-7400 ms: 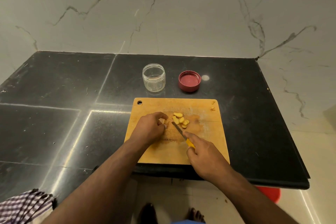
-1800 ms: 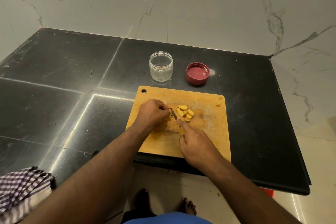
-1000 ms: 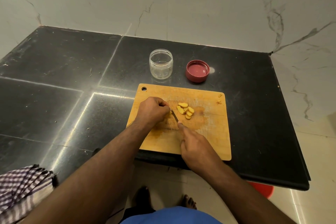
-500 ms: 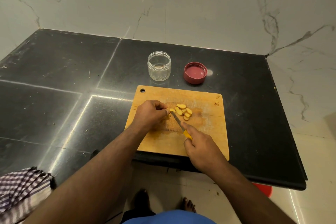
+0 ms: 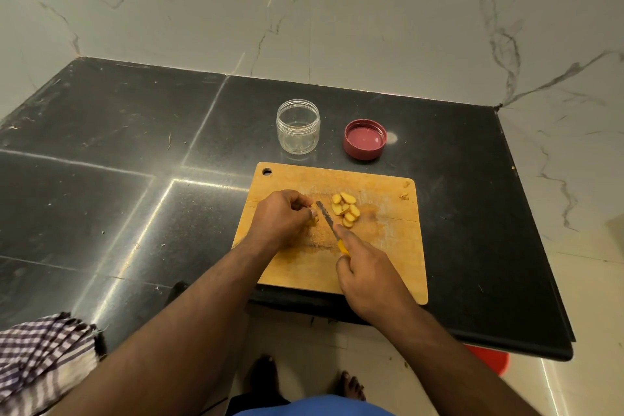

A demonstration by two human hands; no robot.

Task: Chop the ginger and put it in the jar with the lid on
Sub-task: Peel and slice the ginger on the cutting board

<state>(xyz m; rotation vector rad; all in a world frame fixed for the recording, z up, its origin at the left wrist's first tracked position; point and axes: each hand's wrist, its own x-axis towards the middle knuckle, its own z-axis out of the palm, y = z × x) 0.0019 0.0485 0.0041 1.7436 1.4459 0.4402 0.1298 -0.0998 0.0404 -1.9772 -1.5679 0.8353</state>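
ginger piece (image 5: 314, 218) pinched under left hand (image 5: 282, 218).

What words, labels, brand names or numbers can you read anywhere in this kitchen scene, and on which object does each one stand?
None: no text can be read in this view.
The jar, the red lid, the cutting board and the knife show no visible label or print.

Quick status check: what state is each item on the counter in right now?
jar: open, empty, upright
lid: off, lying inside-up beside jar
ginger slices: cut, piled on board
ginger piece: uncut, held by left hand
knife: in right hand, blade beside the piece
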